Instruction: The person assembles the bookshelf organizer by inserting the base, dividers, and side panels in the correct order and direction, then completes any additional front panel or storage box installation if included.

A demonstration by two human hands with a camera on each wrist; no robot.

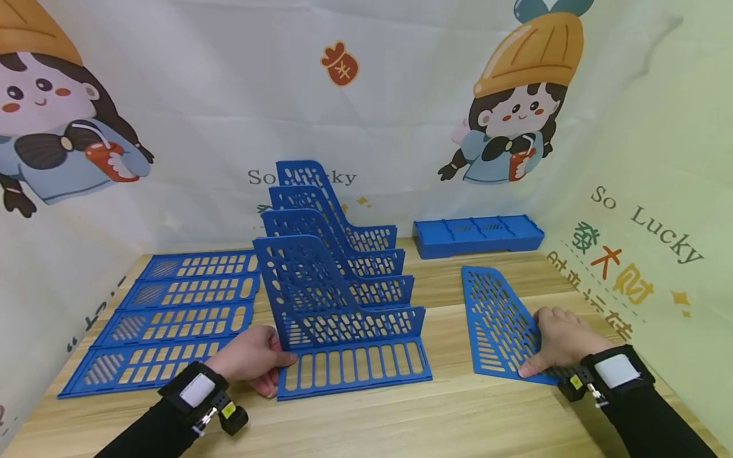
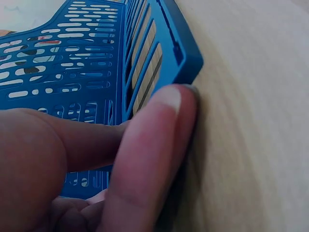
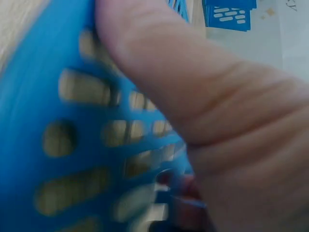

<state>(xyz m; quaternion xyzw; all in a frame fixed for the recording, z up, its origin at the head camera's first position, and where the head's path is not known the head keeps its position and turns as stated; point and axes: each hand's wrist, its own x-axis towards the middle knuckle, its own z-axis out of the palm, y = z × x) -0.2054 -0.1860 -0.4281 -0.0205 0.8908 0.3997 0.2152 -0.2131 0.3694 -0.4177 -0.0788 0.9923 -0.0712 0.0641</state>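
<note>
Nearest, at about 7 o'clock on the wooden tabletop, the left hand grips the front left corner of the blue file rack, thumb lying along the slotted base edge, fingers curled at the foremost divider; the left wrist view shows the thumb pressed against the rack's corner where it meets the wood. Black sleeve and a wrist strap with a white patch on that arm. At about 4 o'clock, the right hand rests on a loose blue divider panel lying flat on the tabletop; the thumb sits on the panel's near edge, and the right wrist view, blurred, shows the thumb over the perforated plastic with a fingertip apparently under it, so the hand seems to pinch the near right corner. The rack stands at centre, four upright perforated dividers in a row running toward 12 o'clock, the base plate slotted in front. At 9 to 10 o'clock, four flat blue slotted panels lie side by side, just left of the rack. Farther off, at about 1 o'clock, a low blue base tray sits against the cartoon-printed backdrop cloth.
</note>
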